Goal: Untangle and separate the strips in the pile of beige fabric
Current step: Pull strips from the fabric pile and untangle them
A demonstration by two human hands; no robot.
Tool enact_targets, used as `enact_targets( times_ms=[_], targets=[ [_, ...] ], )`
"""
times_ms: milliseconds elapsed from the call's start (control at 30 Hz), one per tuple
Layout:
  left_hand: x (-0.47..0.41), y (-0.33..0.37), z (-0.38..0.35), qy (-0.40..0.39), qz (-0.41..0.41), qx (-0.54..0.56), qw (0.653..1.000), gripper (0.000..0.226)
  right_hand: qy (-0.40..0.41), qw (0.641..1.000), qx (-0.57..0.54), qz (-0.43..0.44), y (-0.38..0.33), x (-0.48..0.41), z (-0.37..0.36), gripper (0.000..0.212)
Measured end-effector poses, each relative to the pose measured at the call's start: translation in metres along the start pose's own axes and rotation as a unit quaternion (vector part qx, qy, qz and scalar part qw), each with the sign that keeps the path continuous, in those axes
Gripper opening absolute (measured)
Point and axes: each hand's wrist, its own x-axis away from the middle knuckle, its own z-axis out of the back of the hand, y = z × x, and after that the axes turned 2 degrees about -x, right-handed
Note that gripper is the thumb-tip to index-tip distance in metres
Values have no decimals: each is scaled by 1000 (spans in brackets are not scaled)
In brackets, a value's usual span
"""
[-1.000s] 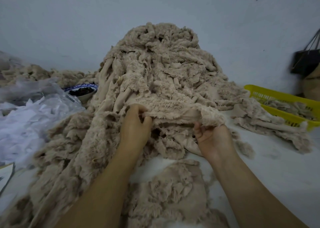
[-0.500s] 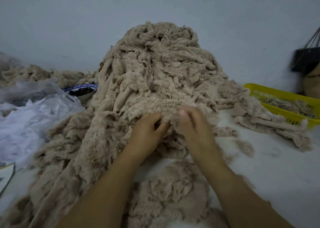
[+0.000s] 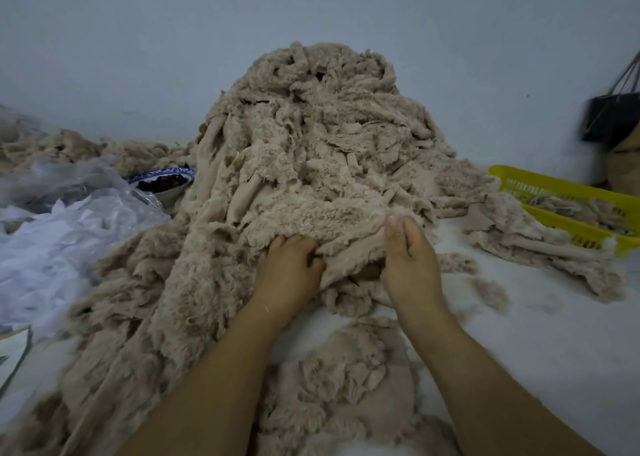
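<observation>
A tall pile of beige fleecy fabric strips rises against the wall at the centre. At its front foot, my left hand grips a fuzzy strip, its fingertips buried under the fleece. My right hand pinches the same strip's smooth underside a little to the right, thumb pointing up. A smaller heap of loose strips lies on the white table between my forearms.
A yellow plastic basket with some strips stands at the right, a dark bag behind it. At the left lie crumpled white plastic and a blue-rimmed bowl with dark contents. White tabletop shows at the right.
My right hand has moved apart from the left to the right and turned thumb-up, stretching the strip between both hands. Earlier, both hands had closed in together at the pile's front.
</observation>
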Motion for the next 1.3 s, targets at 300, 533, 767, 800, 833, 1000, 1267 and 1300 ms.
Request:
enact_targets(
  times_ms=[300, 533, 767, 800, 833, 1000, 1267, 1300],
  targets=[
    [1, -6, 5, 40, 65, 26, 997, 18, 62, 986, -139, -70, 1, -10, 7, 42],
    [5, 9, 9, -23, -65, 69, 995, 7, 40, 994, -78, -62, 6, -10, 6, 35],
    [6, 5, 18, 4, 18, 199, 980, 25, -30, 991, 120, -49, 12, -10, 6, 9],
    [7, 6, 17, 9, -11, 173, 985, 24, -32, 989, 146, -8, 11, -8, 3, 6],
    [7, 8, 17, 16, -43, 142, 989, 22, -35, 986, 160, 35, 9, -6, 0, 16],
    [7, 9, 14, 58, -157, 85, 982, 14, -183, 957, 203, 95, 12, -1, -10, 33],
    [6, 2, 5, 2, -84, 74, 994, 14, -82, 994, 67, 3, 12, -5, -2, 18],
    [5, -1, 5, -3, -53, 83, 995, 13, -60, 998, 27, -5, 11, -4, -2, 19]
  ],
)
